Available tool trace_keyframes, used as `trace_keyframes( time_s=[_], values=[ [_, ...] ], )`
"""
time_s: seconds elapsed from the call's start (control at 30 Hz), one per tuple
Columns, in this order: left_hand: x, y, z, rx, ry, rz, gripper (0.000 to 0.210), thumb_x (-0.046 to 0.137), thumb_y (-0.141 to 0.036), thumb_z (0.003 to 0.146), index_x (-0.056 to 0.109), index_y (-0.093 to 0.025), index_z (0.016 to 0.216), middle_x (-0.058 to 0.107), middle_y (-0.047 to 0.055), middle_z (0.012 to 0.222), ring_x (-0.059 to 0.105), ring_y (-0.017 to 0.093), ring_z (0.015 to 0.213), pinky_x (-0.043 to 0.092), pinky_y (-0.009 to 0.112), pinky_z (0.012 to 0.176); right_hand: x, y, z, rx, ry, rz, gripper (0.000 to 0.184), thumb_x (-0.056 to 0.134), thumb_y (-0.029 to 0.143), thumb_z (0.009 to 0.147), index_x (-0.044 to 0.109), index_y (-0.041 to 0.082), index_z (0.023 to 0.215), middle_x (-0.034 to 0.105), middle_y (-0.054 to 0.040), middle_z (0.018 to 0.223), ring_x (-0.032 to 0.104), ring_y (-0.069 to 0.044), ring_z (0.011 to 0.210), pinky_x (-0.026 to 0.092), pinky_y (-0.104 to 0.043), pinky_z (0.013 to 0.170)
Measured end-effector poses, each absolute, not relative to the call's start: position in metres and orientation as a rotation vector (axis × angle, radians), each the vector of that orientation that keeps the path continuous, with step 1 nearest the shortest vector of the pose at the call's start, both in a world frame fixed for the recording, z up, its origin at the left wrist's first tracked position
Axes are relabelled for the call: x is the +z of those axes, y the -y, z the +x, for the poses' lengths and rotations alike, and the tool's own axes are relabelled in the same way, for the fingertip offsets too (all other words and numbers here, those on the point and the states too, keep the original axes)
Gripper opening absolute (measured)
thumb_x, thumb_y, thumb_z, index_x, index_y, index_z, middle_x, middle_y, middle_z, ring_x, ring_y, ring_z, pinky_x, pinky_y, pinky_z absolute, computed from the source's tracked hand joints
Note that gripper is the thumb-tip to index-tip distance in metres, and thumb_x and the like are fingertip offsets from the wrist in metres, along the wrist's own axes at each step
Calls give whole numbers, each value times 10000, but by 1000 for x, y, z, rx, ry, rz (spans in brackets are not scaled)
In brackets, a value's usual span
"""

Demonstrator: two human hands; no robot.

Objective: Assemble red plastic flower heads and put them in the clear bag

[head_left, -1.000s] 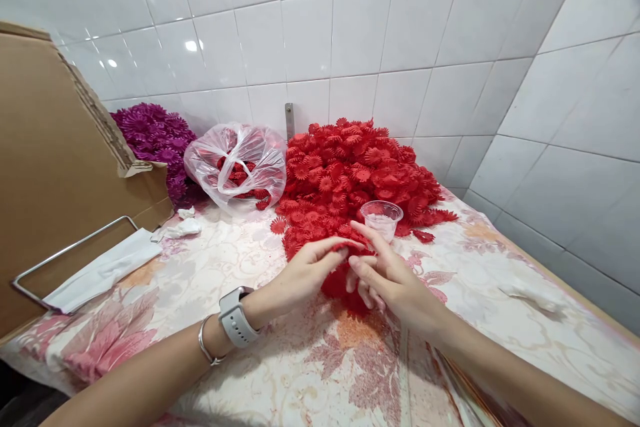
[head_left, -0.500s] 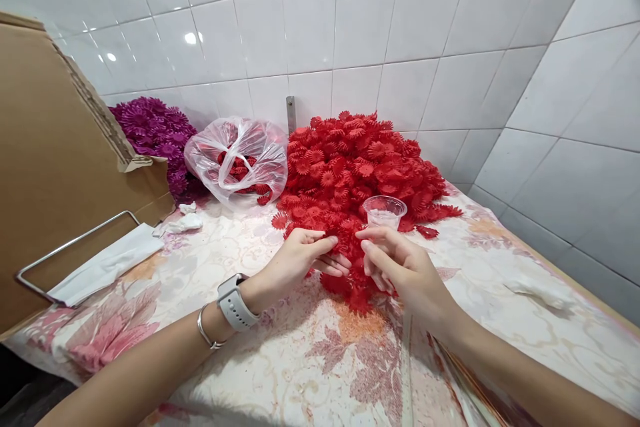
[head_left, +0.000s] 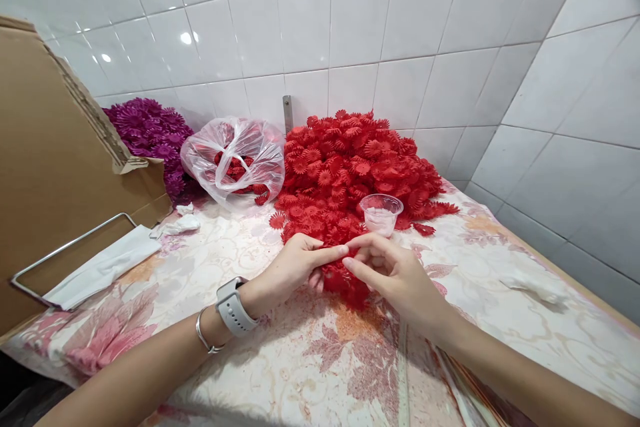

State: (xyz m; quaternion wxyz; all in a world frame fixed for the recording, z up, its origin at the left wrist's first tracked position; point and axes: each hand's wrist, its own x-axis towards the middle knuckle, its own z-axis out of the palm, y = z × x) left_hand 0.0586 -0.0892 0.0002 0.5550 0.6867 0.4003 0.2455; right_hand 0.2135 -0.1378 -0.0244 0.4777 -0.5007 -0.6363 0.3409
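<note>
Over the near edge of a large heap of red scalloped flower pieces, my two hands meet at the fingertips. My left hand is closed, thumb straight out on top and fingers curled beneath. Opposite it, my right hand is in a pinch, its thumb and index tip right by the left thumb tip. Red shows around the fingertips, but whether it is a held piece or the heap behind I cannot tell. Just beyond the right hand stands a small clear plastic cup with whitish contents.
Left of the red heap sits a clear plastic bag of red pieces, then a purple flower heap. A cardboard box and a metal wire frame border the left. Thin sticks lie beneath my right forearm.
My hands have come together: the gap between their fingertips has closed, with the right hand moving left and the left thumb stretching out. The view has shifted slightly.
</note>
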Motion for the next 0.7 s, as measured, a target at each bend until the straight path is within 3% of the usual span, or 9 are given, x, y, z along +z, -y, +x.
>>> trace_keyframes(
  time_s=[0.13,0.23,0.4,0.53,0.7],
  values=[
    [-2,88,59,529,-954,1657,500,514,-529,731,423,-155,412,376,-58,325,345,47,313,252,199,373,-25,138,213,858,1634,-1209,122,550,307,779,558,204,845,554,25,671,488,-107,575,380,-224,517],
    [-5,85,59,502,-882,1696,500,486,-568,732,483,-141,471,459,-35,377,414,58,353,292,194,397,-24,139,213,861,1613,-1204,108,510,302,804,546,201,787,553,28,647,489,-104,557,375,-218,500],
    [-6,85,60,415,-760,1617,353,533,-456,755,601,-119,676,623,19,600,565,100,522,423,207,500,-21,138,213,913,1431,-1220,140,502,293,795,488,193,699,532,46,543,515,-101,479,399,-216,464],
    [0,89,62,421,-737,1629,316,519,-380,790,607,-104,663,656,49,633,593,111,595,462,223,610,-22,139,210,1086,1209,-1131,169,501,315,788,411,207,693,546,53,551,579,-122,484,481,-261,520],
    [3,90,62,449,-681,1483,317,499,-351,808,613,-93,663,671,75,640,617,132,637,481,241,673,-23,137,208,1132,1013,-1103,156,474,256,780,352,219,692,544,60,553,583,-118,474,493,-266,509]
  ],
)
